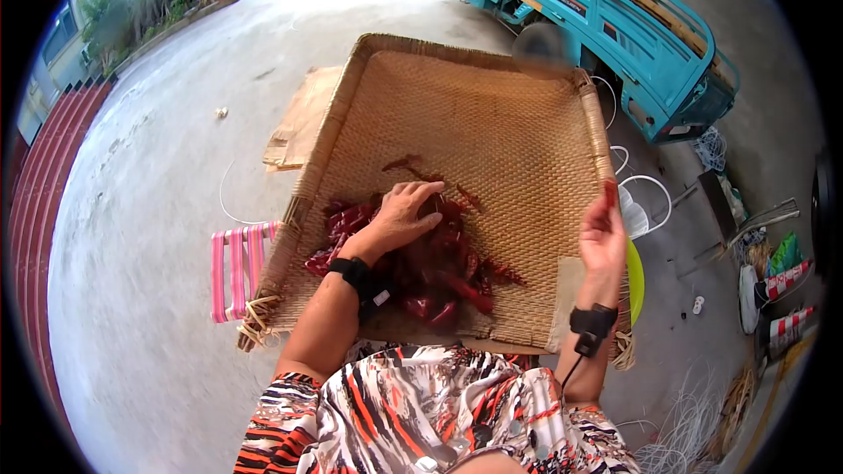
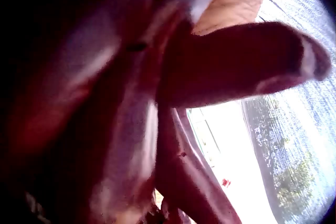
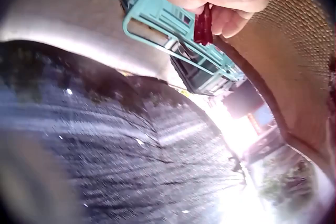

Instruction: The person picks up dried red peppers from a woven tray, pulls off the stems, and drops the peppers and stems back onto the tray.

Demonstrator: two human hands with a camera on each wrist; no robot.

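Dried red chili peppers [image 1: 421, 298] lie in a loose pile on the near left part of a woven winnowing tray [image 1: 518, 184]. My left hand [image 1: 399, 219] lies over the upper part of this pile, fingers loosely extended to the right and thumb apart. Close-up peppers [image 2: 220, 69] fill much of the left wrist view, with a bit of palm behind them. Over the tray's right rim, my right hand [image 1: 604, 241] pinches a red chili pepper [image 3: 203, 27]; part of it is hidden by the fingers in the right wrist view.
A pink striped stool [image 1: 239, 272] and a flat board [image 1: 303, 118] are left of the tray. To its right are a white bucket [image 1: 634, 211], a yellow-green basin [image 1: 635, 281] and a metal-framed chair [image 1: 720, 211]. A teal cargo tricycle [image 1: 606, 26] stands beyond.
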